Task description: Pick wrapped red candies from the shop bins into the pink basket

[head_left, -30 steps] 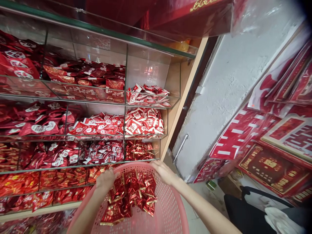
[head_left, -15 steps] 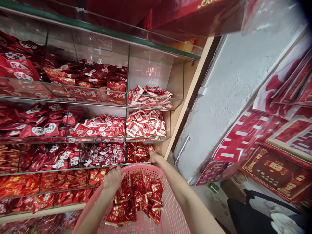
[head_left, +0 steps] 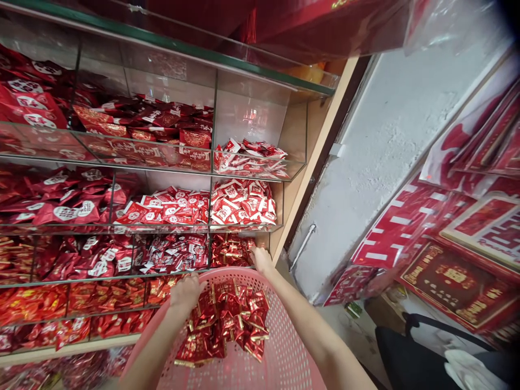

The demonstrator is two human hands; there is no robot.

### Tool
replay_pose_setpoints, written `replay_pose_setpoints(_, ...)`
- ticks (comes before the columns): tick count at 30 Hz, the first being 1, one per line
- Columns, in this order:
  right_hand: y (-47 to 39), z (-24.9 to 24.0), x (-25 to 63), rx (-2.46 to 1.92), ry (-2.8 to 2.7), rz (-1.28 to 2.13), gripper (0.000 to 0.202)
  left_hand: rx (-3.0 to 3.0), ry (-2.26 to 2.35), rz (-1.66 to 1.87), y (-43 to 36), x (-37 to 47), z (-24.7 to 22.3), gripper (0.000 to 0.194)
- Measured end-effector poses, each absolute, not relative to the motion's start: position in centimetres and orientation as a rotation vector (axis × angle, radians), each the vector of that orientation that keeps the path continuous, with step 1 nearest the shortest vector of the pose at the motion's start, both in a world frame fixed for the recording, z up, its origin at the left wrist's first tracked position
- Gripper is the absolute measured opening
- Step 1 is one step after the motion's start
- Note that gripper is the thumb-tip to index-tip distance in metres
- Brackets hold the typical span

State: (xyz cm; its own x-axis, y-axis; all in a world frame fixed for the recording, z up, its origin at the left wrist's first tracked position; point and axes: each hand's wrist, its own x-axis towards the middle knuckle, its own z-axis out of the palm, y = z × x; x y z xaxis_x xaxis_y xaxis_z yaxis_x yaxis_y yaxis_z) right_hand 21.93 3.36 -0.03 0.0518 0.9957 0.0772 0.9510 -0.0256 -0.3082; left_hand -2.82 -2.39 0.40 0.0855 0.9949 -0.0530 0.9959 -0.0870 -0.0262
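A pink perforated basket (head_left: 284,330) holds a heap of shiny red and gold packets (head_left: 227,319). My left hand (head_left: 186,294) is closed on the basket's rim at its far left side. Beyond the rim, my right hand (head_left: 261,260) reaches to the right end of a glass-fronted compartment of red and gold packets (head_left: 231,250). The fingertips of that hand are partly hidden among the packets and behind the basket side, so whether they grip anything is unclear.
Glass-divided shelves hold red-and-white packets (head_left: 244,203) and dark red packets (head_left: 69,208). A wooden side panel (head_left: 298,206) borders a grey wall (head_left: 365,146). Red decorations (head_left: 400,227) hang at right, above a black chair (head_left: 406,357).
The view has shifted slightly. Both hands and the basket hold nearly the same places, with the right hand a little farther right and higher in the picture.
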Motion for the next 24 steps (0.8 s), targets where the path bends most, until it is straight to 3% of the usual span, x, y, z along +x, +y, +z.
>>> replay_pose_setpoints(6,0.6,2.1,22.0,-1.879,-1.816,0.183,0.032,2.280,2.117,-0.108,-1.9,-2.7,0.5,0.044)
replay_pose_setpoints(12,-3.5,2.2,21.8,-1.425,-1.437,0.434,0.028,2.277,2.089,-0.129,-1.2,-2.7,0.4,0.044)
replay_pose_setpoints(18,-4.8,-0.8,21.5,-1.485,-1.146,0.901,0.036,2.275,2.081,-0.184,-0.9,-2.4,0.8,0.044)
replay_pose_setpoints(24,-4.9,-2.8,21.2,-1.655,-1.182,0.863,0.025,2.283,2.059,-0.236,-1.0,-2.2,1.4,0.044)
